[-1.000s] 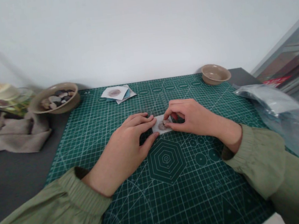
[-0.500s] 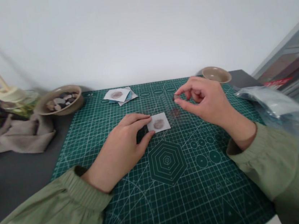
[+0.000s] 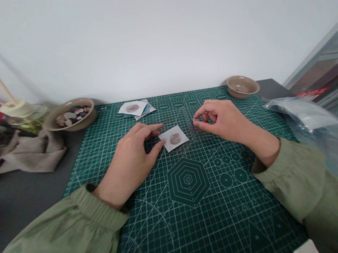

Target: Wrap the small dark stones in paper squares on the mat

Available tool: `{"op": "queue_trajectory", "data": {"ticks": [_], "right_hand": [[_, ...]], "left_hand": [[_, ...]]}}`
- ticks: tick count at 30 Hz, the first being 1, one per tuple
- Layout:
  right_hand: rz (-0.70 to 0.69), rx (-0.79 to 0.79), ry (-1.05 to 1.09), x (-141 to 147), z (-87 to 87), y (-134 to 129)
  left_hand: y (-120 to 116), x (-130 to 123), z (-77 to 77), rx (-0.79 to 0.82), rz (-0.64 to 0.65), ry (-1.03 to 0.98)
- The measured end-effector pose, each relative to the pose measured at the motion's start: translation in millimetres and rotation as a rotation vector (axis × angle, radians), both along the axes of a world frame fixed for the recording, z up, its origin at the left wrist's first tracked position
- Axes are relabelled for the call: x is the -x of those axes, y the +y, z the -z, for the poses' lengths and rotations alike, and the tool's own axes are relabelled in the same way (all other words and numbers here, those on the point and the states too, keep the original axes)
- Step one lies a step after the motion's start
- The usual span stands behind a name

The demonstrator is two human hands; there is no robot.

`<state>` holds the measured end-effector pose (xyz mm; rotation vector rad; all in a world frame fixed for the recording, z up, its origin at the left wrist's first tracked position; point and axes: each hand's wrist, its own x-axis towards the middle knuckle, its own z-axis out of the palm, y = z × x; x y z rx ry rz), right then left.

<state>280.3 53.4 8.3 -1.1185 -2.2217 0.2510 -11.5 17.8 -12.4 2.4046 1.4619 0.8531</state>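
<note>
A small white card (image 3: pixel 174 138) with a brownish oval mark lies tilted on the green cutting mat (image 3: pixel 229 217). My left hand (image 3: pixel 133 161) is at its left side, thumb at the card's edge, index finger stretched out and raised apart from the thumb. To the right of the card, my right hand (image 3: pixel 225 121) hovers low with thumb and index fingertips pinched together. Something small may be between those fingertips, too blurred to name. Below the pinch, a faint brownish smear shows over the mat.
Several pebbles (image 3: pixel 72 115) fill a brown bowl (image 3: pixel 89 119) at the back left. Stacked cards (image 3: pixel 132 108) lie near the wall. Another brown bowl (image 3: pixel 243 86) stands at the back right. Clear plastic bags (image 3: pixel 306 113) are at the right, a reed diffuser (image 3: pixel 15 107) and beige cloth (image 3: pixel 36 153) at the left.
My left fingers have loosened from the card and drawn back left; the card has turned and shifted slightly left. My right hand has come lower and left, its dark small thing now hardly visible.
</note>
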Motion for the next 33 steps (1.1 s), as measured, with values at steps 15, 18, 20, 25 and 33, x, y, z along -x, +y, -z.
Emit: {"op": "queue_trajectory", "data": {"ticks": [15, 18, 20, 25, 33], "right_hand": [[0.088, -0.089, 0.132, 1, -2.2, -1], [0.078, -0.059, 0.122, 1, -1.2, -1], [0.081, 0.013, 0.135, 3, -0.2, -2], [-0.033, 0.44, 0.492, 14, 0.3, -10], [-0.387, 0.742, 0.853, 32, 1.4, -28]], "left_hand": [[-6, 5, -22.2, -0.261, 0.022, -0.009], [-1, 12, -18.5, -0.17, 0.224, 0.136], [2, 14, -15.3, -0.157, 0.215, 0.143], [3, 11, -17.0, -0.211, 0.028, 0.104], [-28, -15, -30.8, -0.131, 0.12, -0.276]]}}
